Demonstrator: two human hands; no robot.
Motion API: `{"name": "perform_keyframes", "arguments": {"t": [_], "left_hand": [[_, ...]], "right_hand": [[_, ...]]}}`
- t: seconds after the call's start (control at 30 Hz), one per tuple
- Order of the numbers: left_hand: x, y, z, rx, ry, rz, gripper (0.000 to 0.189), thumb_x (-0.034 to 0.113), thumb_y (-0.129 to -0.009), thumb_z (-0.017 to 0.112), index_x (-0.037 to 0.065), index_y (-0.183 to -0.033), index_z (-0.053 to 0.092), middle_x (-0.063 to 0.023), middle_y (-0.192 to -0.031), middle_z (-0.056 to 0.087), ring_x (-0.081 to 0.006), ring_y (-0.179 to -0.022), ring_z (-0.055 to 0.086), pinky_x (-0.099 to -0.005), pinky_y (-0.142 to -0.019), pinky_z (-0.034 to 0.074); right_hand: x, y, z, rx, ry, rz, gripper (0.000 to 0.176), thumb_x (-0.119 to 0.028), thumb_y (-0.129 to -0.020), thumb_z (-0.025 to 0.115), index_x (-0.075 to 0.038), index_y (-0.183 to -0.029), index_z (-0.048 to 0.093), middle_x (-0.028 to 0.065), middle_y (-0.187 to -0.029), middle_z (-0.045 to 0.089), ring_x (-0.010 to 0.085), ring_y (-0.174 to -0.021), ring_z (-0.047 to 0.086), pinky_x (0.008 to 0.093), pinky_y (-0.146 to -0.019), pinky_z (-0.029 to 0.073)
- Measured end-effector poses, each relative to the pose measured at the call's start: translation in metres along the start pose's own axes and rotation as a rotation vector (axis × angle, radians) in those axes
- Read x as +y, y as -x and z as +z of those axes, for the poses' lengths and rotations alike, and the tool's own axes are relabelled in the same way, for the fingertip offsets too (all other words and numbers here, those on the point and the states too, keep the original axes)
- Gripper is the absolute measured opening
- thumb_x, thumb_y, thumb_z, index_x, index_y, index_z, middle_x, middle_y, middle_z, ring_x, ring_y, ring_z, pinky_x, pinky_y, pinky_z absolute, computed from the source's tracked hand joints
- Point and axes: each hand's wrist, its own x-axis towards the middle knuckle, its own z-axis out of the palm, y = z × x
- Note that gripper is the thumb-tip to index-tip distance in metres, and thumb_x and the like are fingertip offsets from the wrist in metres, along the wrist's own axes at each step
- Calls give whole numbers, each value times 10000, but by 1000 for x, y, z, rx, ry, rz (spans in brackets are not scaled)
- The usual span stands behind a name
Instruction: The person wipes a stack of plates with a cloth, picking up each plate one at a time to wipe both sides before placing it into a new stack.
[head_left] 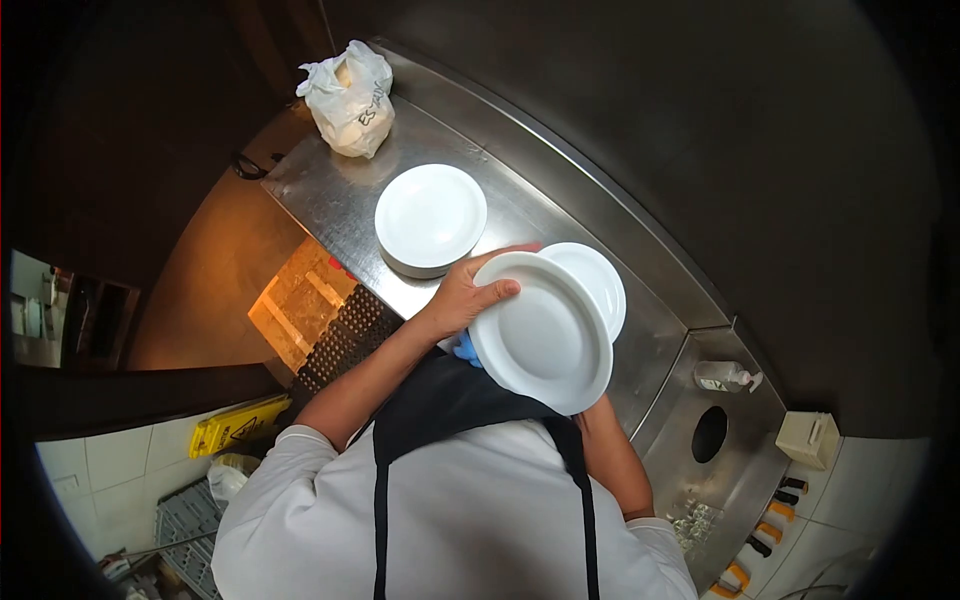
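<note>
My left hand [478, 297] grips the upper left rim of a deep white oval dish [543, 333], with the thumb on its inside. The dish is tilted in front of my apron. My right hand is hidden behind the dish; only the right forearm shows below it. Partly covered by the dish, a white plate [592, 284] lies behind it to the right. A stack of round white plates [431, 216] stands on the steel counter [510, 206] to the upper left. Something blue [466, 350] shows beside the dish's left edge.
A tied white plastic bag [352, 100] sits at the counter's far left end. To the right are a pump bottle [725, 376], a round hole [709, 434] in the steel and a beige box [808, 440]. A yellow sign [240, 426] stands at the lower left.
</note>
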Motion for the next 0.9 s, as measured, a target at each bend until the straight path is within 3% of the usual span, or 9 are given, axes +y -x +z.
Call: {"name": "perform_keyframes", "arguments": {"t": [0.07,0.17,0.33,0.43,0.6,0.63,0.77,0.87,0.9], "left_hand": [[-3,6,-18,-21,-113,-212,567,325,-936,756,9,-1372,579,-112,-1170,702,-157,-1032,667,-333,-919,549],[2,4,-25,227,-78,-56,309,263,-949,745,7,-1120,719,-58,-950,752,-118,-815,697,-286,-745,574],[16,-8,-81,674,9,-104,326,214,-952,726,-32,-1160,676,-124,-1015,739,-160,-856,710,-300,-750,595],[10,-9,-124,822,-116,-107,356,224,-946,733,-39,-1178,673,-141,-1030,736,-174,-859,713,-301,-748,584],[-22,-15,-172,946,-280,6,364,202,-953,722,-42,-1219,674,-122,-1032,741,-167,-875,694,-291,-772,546],[-24,-15,-173,934,-265,15,343,191,-956,717,-44,-1203,685,-114,-1045,741,-164,-902,687,-294,-794,537],[-35,-22,-174,1030,-300,-9,341,189,-957,712,-42,-1207,686,-113,-1070,742,-174,-922,689,-298,-820,535],[-47,-29,-182,1033,-335,-67,409,211,-961,702,-44,-1277,650,-137,-1142,725,-195,-984,685,-305,-867,526],[-54,-33,-186,1021,-324,-96,437,225,-966,693,-46,-1303,633,-151,-1176,714,-209,-1018,680,-312,-893,520]], "right_hand": [[-4,2,-5,-45,98,18,549,-319,-1021,537,23,-1447,476,187,-1349,603,274,-1173,631,405,-1012,526],[-14,10,-11,-163,208,-32,555,-336,-1030,516,24,-1450,471,190,-1368,590,280,-1195,622,417,-1029,519],[-28,31,-22,-116,100,-282,626,-404,-1042,465,24,-1495,412,208,-1458,513,310,-1266,581,445,-1076,489],[-53,39,-3,143,164,-473,705,-474,-1038,426,26,-1530,355,217,-1529,436,332,-1320,541,462,-1117,452],[-72,30,-31,174,-54,-735,762,-540,-1023,388,22,-1536,340,203,-1550,412,336,-1340,524,463,-1147,422],[-76,27,-33,231,85,-806,696,-486,-1007,505,25,-1475,436,190,-1426,550,326,-1291,561,451,-1081,471],[-73,12,-27,654,710,-597,558,-330,-897,739,6,-1326,619,159,-1184,701,337,-1205,609,477,-983,492],[-70,-2,1,760,1580,-489,632,-402,-883,737,-5,-1358,607,255,-1238,659,420,-1205,590,490,-1036,459],[-68,-10,2,725,1682,-544,652,-415,-881,731,-11,-1375,595,281,-1256,637,445,-1217,571,496,-1061,438]]}}
